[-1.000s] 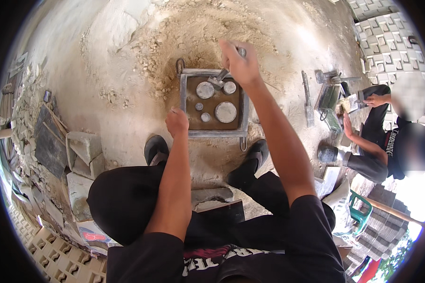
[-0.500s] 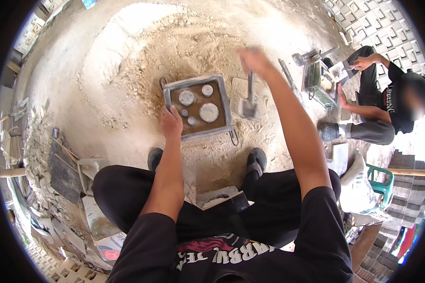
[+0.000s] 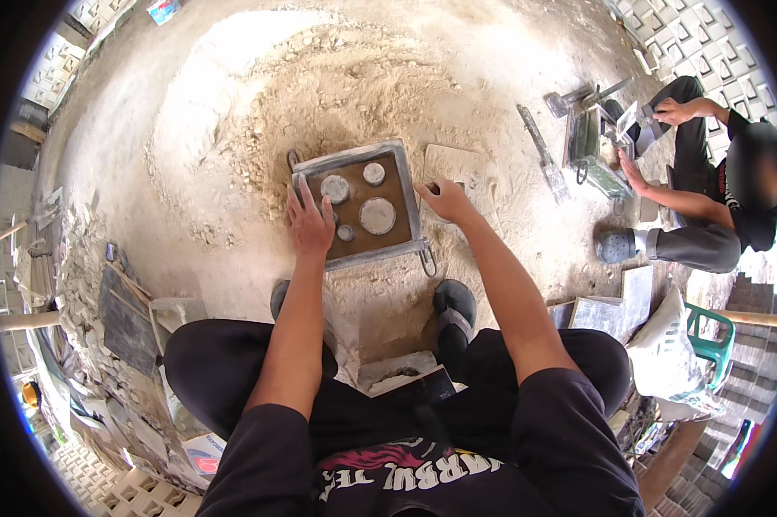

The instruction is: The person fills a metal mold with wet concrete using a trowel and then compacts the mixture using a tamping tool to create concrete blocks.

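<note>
Lays the left hand (image 3: 310,226) over the left wall of a rectangular moulding frame (image 3: 375,252), with fingers spread and thumb crossing the inner edge. Holds the right hand (image 3: 444,200) just beside the opposite wall, with fingers curled; cannot tell whether pinching anything or touching the wall. Has the moulding frame flat on the ground (image 3: 220,267) between both hands, filled with brown sand (image 3: 355,202) around grey round discs (image 3: 378,216).

Could dent the brown sand or knock a small disc (image 3: 345,233) loose through a slip of the left thumb, judging by its nearness. Might skew the moulding frame by pressing unevenly from one side, or by snagging the wire loop (image 3: 428,261) below the right hand. Could also drag in crumbs from the loose soil (image 3: 337,95) beyond both hands.

For writing, bears large pale lettering across the black T-shirt (image 3: 380,487), nearer in than both hands. Well below the left hand, shows printed packaging (image 3: 204,451) with red and blue marks, too small to read surely.
</note>
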The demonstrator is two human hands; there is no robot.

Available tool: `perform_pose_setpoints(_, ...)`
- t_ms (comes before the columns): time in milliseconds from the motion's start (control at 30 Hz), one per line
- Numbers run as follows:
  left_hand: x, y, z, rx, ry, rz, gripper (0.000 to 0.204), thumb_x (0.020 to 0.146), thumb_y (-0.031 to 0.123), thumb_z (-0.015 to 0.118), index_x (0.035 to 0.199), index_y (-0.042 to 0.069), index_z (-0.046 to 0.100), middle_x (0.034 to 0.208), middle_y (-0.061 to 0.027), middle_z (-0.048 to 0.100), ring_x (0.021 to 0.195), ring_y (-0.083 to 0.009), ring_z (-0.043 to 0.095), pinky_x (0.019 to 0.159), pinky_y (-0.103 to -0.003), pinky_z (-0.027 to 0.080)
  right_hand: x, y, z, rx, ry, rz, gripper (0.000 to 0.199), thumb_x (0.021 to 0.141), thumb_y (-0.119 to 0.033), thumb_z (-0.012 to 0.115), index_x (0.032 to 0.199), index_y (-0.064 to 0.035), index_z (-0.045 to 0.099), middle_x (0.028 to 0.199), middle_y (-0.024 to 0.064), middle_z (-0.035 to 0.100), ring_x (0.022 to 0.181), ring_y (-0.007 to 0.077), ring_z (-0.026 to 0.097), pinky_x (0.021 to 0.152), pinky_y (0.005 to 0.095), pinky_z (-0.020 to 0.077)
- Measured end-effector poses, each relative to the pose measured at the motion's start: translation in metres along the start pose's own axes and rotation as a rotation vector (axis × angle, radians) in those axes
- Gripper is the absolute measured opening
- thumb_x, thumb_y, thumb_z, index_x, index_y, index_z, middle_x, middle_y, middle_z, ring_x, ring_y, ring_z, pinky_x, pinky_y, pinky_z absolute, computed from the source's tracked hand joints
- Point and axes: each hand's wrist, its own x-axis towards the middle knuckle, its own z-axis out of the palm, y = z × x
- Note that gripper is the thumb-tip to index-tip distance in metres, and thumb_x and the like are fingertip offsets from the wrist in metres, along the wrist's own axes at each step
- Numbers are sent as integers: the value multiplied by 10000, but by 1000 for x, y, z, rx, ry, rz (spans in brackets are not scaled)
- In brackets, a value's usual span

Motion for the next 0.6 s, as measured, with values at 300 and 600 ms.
perform_pose_setpoints(300, 42, 48, 24, 59, -52, 157, 692, 930, 506, 439, 1439, 48, 336, 1518, -192, 252, 1423, -324, 211, 1137, -579, 69, -3, 57, 7, -297, 384, 222, 488, 896, -404, 559, 988, 72, 617, 1066, 286, 595, 1063, 403, 556, 921, 461, 446)
perform_pose_setpoints(600, 81, 26, 19, 143, -187, 281, 702, 903, 543, 460, 1458, 134, 327, 1521, -93, 295, 1426, -267, 224, 1124, -610, 88, 43, 100, 24, 60, 229, 492, 695, 821, -582, 603, 865, 111, 631, 905, 332, 640, 939, 432, 636, 829, 470, 494)
